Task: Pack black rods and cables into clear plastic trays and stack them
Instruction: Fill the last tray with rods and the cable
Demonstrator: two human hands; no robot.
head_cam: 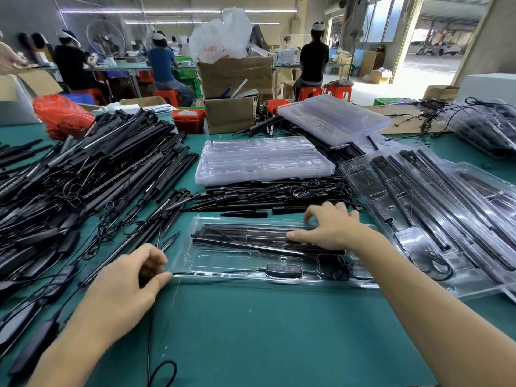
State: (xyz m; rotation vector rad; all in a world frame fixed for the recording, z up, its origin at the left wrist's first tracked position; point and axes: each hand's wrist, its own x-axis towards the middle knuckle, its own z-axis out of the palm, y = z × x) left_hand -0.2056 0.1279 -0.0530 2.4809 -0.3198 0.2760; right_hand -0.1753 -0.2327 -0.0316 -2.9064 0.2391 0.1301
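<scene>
Step in hand: the person is seating a cable and black rods into the clear tray (223, 261) that is lying on the green table (265, 331), judging by where both hands are working.
Left hand: the left hand (131, 283) is curling at the tray's left end, thumb and fingers pinching the thin cable (212, 272) where it is entering the tray's near channel.
Cable run: the cable is leading along the near channel to the inline controller (284, 269), which is sitting in its pocket; the loose tail is trailing off toward the table's near edge.
Right hand: the right hand (329, 227) is lying flat, fingers spread and pressing down on the black rods (251, 236) in the tray's far channels.
Doing it well: the cable probably needs feeding in with light tension, so it is settling into the groove rather than riding over the ridge; the right hand should be keeping the rods down so the tray is not lifting or sliding.
Risk: thin plastic is likely flexing, so hard pressing could be popping the rods out.
Right edge: filled trays (418, 196) are overlapping in a stack just beside the working tray.
Left edge: a large heap of loose rods and cables (97, 169) is waiting.
Far side: empty trays (262, 160) are sitting stacked beyond a row of stakes (265, 196).
</scene>
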